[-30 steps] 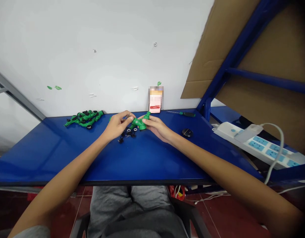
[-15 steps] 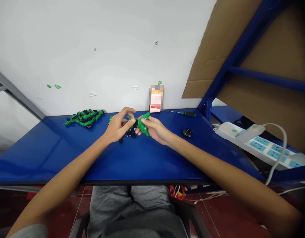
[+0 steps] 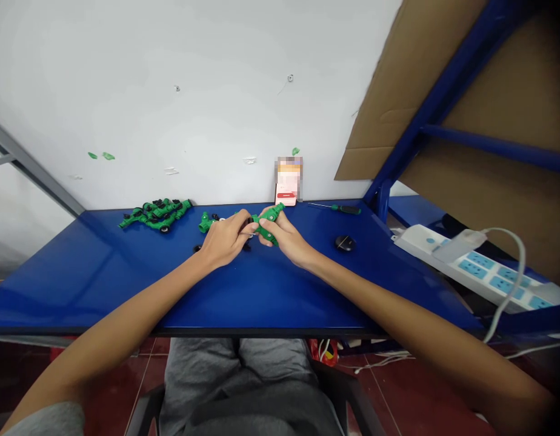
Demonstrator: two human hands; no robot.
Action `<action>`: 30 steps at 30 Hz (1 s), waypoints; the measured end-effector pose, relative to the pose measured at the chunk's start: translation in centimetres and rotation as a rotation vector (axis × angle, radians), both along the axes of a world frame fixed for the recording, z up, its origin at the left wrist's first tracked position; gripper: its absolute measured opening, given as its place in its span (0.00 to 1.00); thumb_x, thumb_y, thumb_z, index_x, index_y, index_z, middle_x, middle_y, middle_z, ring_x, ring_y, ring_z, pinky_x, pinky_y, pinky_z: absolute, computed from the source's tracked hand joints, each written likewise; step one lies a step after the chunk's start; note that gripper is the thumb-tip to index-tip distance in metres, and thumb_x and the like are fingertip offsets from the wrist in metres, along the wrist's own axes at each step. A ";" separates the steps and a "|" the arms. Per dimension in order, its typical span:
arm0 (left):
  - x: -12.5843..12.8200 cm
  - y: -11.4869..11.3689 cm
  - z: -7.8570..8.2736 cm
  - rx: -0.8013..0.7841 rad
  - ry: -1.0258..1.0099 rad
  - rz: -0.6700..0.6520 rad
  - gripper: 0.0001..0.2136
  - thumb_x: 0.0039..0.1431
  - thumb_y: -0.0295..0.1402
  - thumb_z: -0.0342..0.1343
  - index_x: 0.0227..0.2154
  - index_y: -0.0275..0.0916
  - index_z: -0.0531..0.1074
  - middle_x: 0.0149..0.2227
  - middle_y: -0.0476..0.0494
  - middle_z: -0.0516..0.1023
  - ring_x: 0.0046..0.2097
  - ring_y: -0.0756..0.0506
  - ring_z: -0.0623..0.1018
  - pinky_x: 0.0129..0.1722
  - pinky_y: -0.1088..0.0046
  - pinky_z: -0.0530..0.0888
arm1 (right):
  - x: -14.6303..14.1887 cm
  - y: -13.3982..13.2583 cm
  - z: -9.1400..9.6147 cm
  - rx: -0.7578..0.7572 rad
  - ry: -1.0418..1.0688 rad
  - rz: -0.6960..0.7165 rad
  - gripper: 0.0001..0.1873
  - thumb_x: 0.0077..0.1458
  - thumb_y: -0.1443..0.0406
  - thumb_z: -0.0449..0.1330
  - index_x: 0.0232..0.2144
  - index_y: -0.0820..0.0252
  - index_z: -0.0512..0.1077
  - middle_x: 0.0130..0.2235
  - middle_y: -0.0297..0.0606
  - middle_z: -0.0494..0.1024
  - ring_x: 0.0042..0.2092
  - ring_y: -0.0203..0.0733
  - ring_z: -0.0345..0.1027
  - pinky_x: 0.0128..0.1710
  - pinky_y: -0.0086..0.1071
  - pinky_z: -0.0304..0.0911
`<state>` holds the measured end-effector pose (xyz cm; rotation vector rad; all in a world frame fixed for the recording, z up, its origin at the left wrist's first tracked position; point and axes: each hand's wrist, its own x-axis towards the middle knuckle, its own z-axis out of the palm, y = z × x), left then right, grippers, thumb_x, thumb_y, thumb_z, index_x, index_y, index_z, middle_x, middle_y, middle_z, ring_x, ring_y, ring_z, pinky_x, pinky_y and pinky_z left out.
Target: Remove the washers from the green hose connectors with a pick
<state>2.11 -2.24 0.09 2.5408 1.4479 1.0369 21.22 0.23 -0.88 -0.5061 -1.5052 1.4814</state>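
A green branched plastic fitting (image 3: 271, 217) is held above the blue table. My right hand (image 3: 286, 235) grips it from the right, with the thumb over the top. From the left, my left hand (image 3: 224, 239) closes its fingers round the fitting's darker left end, which they mostly hide. Another green plastic piece (image 3: 204, 223) lies just behind my left hand. Small black parts (image 3: 246, 246) are partly hidden beneath and beside that hand.
Several green fittings with black parts (image 3: 157, 213) are heaped at the back left. A phone (image 3: 286, 188) leans against the wall. To the right lie a screwdriver (image 3: 346, 209) and a round black object (image 3: 345, 243). A power strip (image 3: 475, 266) is beyond the right edge.
My left hand's raised fingers have come down and curled over the fitting's left end. The fitting has turned slightly in my right hand.
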 end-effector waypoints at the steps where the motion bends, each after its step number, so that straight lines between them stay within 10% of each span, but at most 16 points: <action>1: 0.1 -0.1 0.1 -0.002 -0.013 -0.006 0.20 0.78 0.50 0.40 0.38 0.42 0.67 0.32 0.46 0.77 0.32 0.45 0.75 0.33 0.70 0.63 | 0.1 0.1 0.0 -0.012 0.001 0.012 0.21 0.63 0.49 0.67 0.39 0.52 0.62 0.32 0.27 0.65 0.27 0.33 0.58 0.26 0.31 0.54; 9: 0.1 0.4 0.6 -0.312 -0.286 -0.056 0.34 0.77 0.56 0.33 0.21 0.40 0.66 0.19 0.47 0.69 0.24 0.47 0.70 0.31 0.69 0.67 | 0.7 0.6 -0.2 0.109 -0.011 0.075 0.24 0.58 0.53 0.73 0.43 0.51 0.62 0.34 0.27 0.68 0.28 0.33 0.59 0.28 0.32 0.55; 13: -0.4 0.0 1.5 -0.160 -0.249 -0.082 0.20 0.72 0.53 0.52 0.38 0.40 0.75 0.31 0.49 0.78 0.27 0.49 0.71 0.31 0.71 0.67 | 0.9 0.6 0.1 -0.024 0.040 0.068 0.25 0.56 0.53 0.74 0.41 0.52 0.63 0.30 0.25 0.65 0.26 0.33 0.57 0.27 0.33 0.50; 18: -0.5 -0.5 2.2 -0.117 -0.070 -0.114 0.20 0.72 0.48 0.52 0.28 0.39 0.71 0.22 0.50 0.71 0.24 0.49 0.68 0.30 0.70 0.64 | 1.3 0.8 0.5 -0.100 0.076 0.074 0.25 0.53 0.52 0.75 0.37 0.53 0.63 0.27 0.24 0.62 0.25 0.34 0.56 0.28 0.33 0.50; 23: -0.1 -0.6 1.8 -0.146 -0.149 -0.128 0.20 0.68 0.47 0.59 0.56 0.43 0.67 0.37 0.48 0.81 0.29 0.48 0.75 0.31 0.72 0.67 | 1.3 1.0 0.3 -0.134 0.082 0.072 0.26 0.51 0.52 0.76 0.36 0.54 0.63 0.27 0.24 0.63 0.25 0.33 0.56 0.28 0.32 0.49; 30: -0.6 0.2 2.3 -0.211 -0.177 -0.063 0.12 0.72 0.44 0.53 0.45 0.41 0.73 0.34 0.48 0.81 0.30 0.47 0.75 0.33 0.71 0.69 | 1.5 1.2 0.4 -0.177 0.104 0.081 0.18 0.52 0.57 0.70 0.35 0.54 0.65 0.26 0.28 0.64 0.24 0.35 0.54 0.28 0.34 0.49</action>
